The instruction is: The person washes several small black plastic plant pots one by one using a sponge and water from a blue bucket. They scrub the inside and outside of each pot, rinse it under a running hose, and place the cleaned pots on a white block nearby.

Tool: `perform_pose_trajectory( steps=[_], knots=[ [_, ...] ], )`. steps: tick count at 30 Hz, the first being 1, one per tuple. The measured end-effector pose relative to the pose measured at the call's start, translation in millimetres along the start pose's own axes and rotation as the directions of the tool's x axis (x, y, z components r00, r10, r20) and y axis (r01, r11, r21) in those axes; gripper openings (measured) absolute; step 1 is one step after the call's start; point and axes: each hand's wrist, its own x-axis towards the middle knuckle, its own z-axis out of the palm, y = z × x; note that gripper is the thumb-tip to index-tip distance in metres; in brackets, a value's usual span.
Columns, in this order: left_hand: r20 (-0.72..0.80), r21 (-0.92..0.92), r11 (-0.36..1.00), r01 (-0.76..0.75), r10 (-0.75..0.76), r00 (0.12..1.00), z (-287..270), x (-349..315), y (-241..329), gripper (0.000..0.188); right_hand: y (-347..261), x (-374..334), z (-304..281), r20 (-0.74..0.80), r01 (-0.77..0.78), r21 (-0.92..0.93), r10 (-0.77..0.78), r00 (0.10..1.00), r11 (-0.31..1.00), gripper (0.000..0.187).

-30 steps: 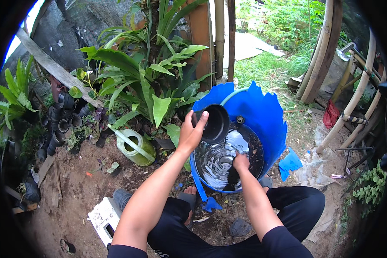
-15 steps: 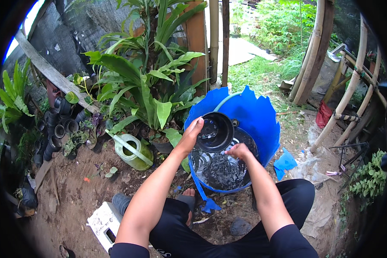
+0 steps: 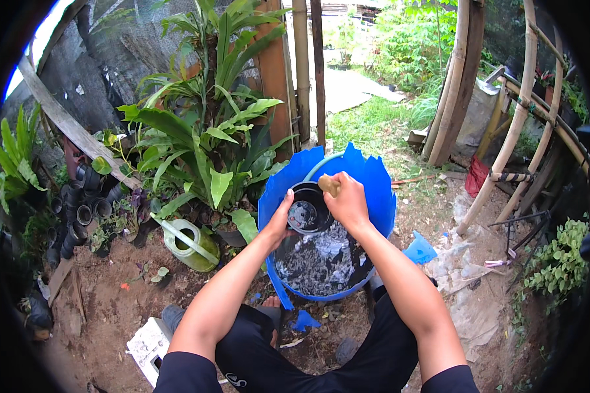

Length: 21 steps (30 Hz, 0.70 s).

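Observation:
A cut blue plastic drum with a jagged rim stands in front of me, holding foamy grey water. My left hand grips the left rim of a small black plastic pot and holds it over the water. My right hand is closed around a small brownish sponge or scrub piece at the pot's upper right rim. Both forearms reach forward from the lower edge.
Leafy plants and a green watering can stand to the left. Several black pots are stacked at far left. Bamboo poles lean at right. A white block lies on the dirt, with blue plastic scraps nearby.
My right hand has come up out of the soapy water and now holds the brownish piece at the black pot's rim. The left hand has kept hold of the pot.

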Motion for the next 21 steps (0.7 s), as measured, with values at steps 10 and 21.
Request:
perform_pose_trajectory(
  steps=[10,21],
  knots=[
    [-0.107,0.047,0.998,0.043,-0.038,0.993,6.0,-2.4,3.2,0.086,-13.2,-15.3,10.1,0.229,-0.089,0.105,0.063,0.971,0.99,0.026],
    [-0.07,0.17,0.983,-0.063,0.076,0.995,46.4,-4.7,-3.6,0.087,6.9,-17.3,94.3,0.378,-0.777,0.51,0.714,0.589,0.37,0.03]
  ],
)
